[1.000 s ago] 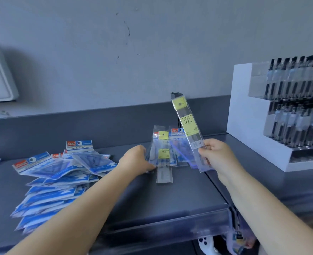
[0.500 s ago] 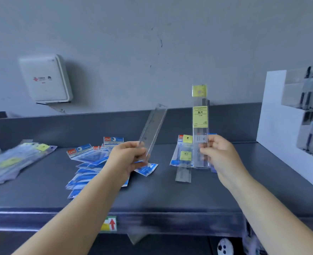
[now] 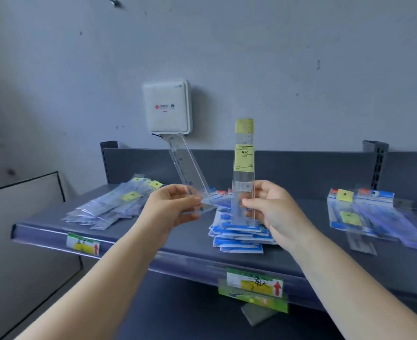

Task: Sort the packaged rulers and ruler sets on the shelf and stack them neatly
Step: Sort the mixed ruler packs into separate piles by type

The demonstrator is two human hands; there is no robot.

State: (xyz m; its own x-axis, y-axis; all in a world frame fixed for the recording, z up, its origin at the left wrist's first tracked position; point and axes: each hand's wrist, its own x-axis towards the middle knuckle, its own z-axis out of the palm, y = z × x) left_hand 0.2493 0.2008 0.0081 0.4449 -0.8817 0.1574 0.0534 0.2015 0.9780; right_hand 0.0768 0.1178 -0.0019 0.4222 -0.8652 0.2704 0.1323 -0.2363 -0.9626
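My left hand (image 3: 173, 209) pinches the lower end of a clear ruler (image 3: 186, 165) that leans up and to the left. In my right hand (image 3: 270, 209) a packaged ruler with yellow labels (image 3: 244, 158) stands upright, gripped near its bottom. Both are held above the dark shelf (image 3: 153, 239). Below my right hand lies a stack of blue ruler-set packs (image 3: 239, 239). A pile of clear packaged rulers with yellow tags (image 3: 114, 204) lies on the shelf's left part. More blue sets and a yellow-tagged pack (image 3: 369, 214) lie at the right.
A white box (image 3: 168, 106) is fixed to the grey wall behind the shelf. Price tags with red arrows (image 3: 254, 285) hang on the shelf's front edge. Slotted shelf uprights (image 3: 376, 163) stand at the back. A white panel (image 3: 21, 204) is at the left.
The view has swung left, so the shelf items sit further right in frame. The clear ruler in my left hand has tipped from leaning right to leaning left. My right hand keeps its ruler upright.
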